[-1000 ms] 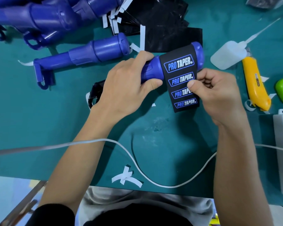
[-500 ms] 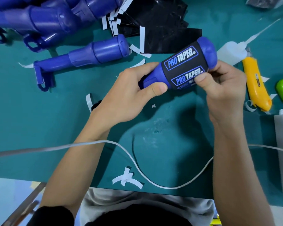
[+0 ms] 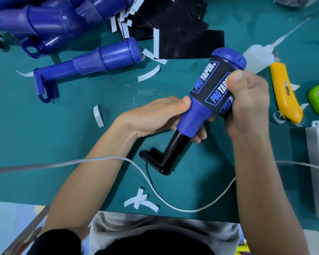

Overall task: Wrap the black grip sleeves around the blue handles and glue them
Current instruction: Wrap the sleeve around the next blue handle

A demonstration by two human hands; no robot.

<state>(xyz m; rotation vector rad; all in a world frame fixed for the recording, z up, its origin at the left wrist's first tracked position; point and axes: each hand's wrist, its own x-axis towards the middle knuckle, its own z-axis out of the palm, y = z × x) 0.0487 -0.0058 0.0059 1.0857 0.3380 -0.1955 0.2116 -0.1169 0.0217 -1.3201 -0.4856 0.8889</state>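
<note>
Your left hand [image 3: 158, 116] grips the neck of the blue handle [image 3: 197, 118], which is tilted up off the green mat [image 3: 44, 144]; your right hand [image 3: 247, 105] is clamped round the black grip sleeve [image 3: 210, 83], thumb pressing the wrap. Keep that thumb on the seam and the edges flush under the blue cap so nothing lifts before gluing. Beyond, the glue bottle [image 3: 260, 56] lies on its side, contents not readable; a yellow knife [image 3: 284, 92] sits beside it. Farther back, spare black sleeves [image 3: 182, 34] and unwrapped handles [image 3: 103, 59].
</note>
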